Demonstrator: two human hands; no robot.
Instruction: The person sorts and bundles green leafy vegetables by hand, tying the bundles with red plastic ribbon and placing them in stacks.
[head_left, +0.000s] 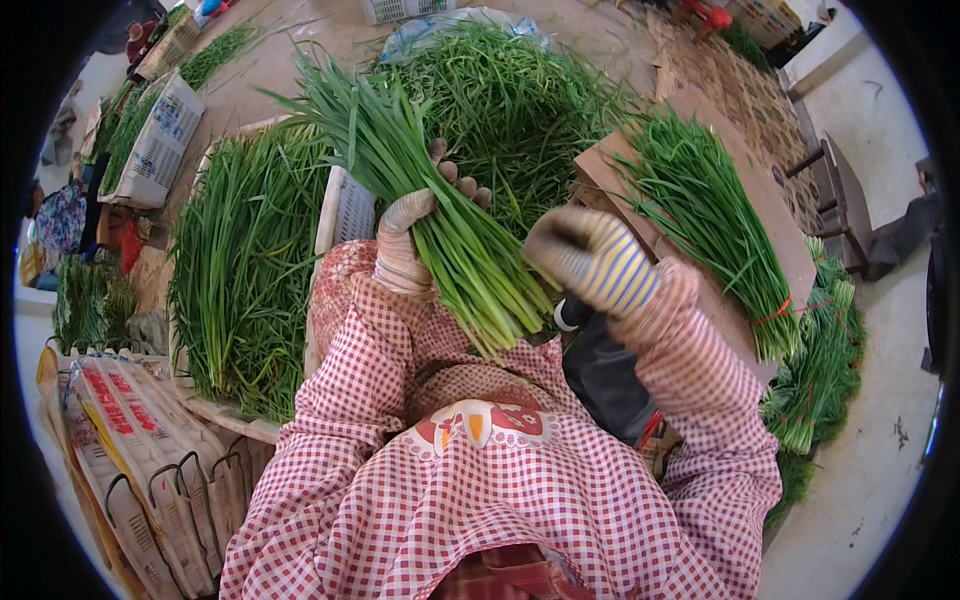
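Observation:
My left hand (424, 217), in a striped knit glove, grips a thick bunch of long green leafy stalks, likely garlic chives (465, 247). The leaf tips point up and left, the pale cut ends down towards my lap. My right hand (592, 259), in a yellow and blue striped glove, is blurred and curled beside the lower stalks; whether it holds anything cannot be told. Ahead lies a large loose heap of green leaves (517, 97). On a brown board (607, 165) at the right rests another bunch (720, 225) with a red tie near its cut ends.
A white plastic crate (330, 210) full of stalks stands at my left, with folded white packaging with black handles (142, 465) below it. More tied bunches (814, 375) lie beyond the board. Another filled crate (161, 142) and a wooden chair (832, 202) stand farther off.

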